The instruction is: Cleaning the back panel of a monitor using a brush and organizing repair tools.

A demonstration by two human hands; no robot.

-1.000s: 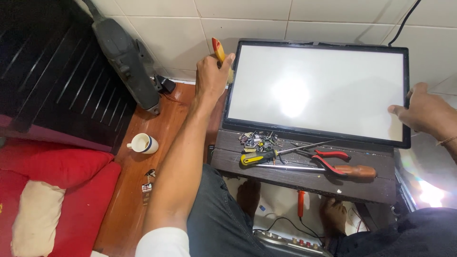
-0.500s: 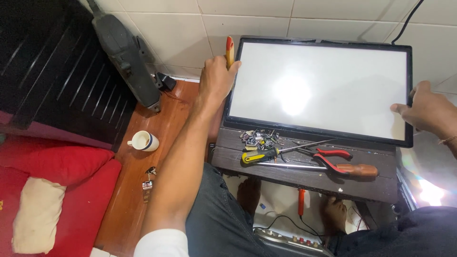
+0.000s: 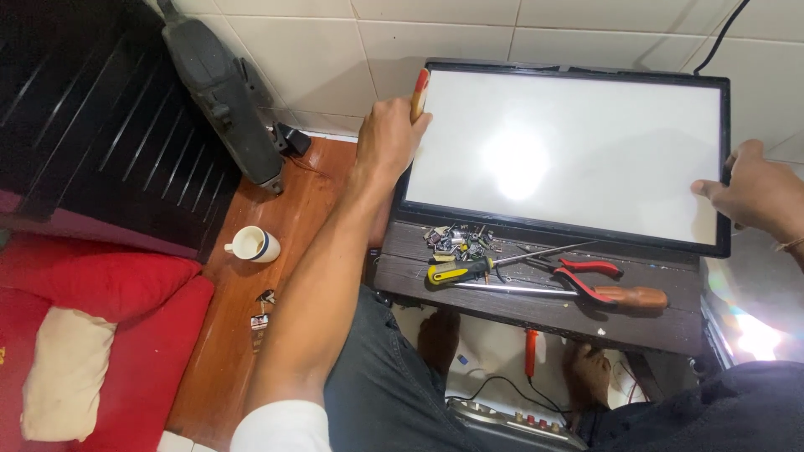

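Tiled wall (image 3: pixel 318 50) at the back, pale, with a dark cable running down its upper right corner. Against it leans the largest item, a flat display panel (image 3: pixel 569 151) in a black frame, its white face lit and glaring at the centre; its lower edge rests on a dark wooden bench (image 3: pixel 536 305). Left of the bench a reddish-brown wooden ledge (image 3: pixel 268 276) runs toward the wall. Far left, black slatted furniture (image 3: pixel 92 142), and below it a red cushion (image 3: pixel 92 289) with a cream pillow (image 3: pixel 63 377). A dark grey power tool (image 3: pixel 226 96) stands tilted against the wall at the head of the ledge. Left hand (image 3: pixel 387 138) is at the panel's upper left edge, fingers curled shut around a tool with an orange and red handle (image 3: pixel 419 92), gripping it upright against the frame. Right hand (image 3: pixel 758 197) is at the panel's right edge, fingers bent over the frame and holding it. On the bench just below the panel: a long tool with a brown wooden handle (image 3: pixel 628 295), red-handled pliers (image 3: pixel 590 272), a yellow-and-black screwdriver (image 3: pixel 461 270), all lying close together, and beside them a small heap of screws and metal bits (image 3: pixel 456 240). A white cup (image 3: pixel 253 244) with a dark band lies on the ledge, well apart from the hands.
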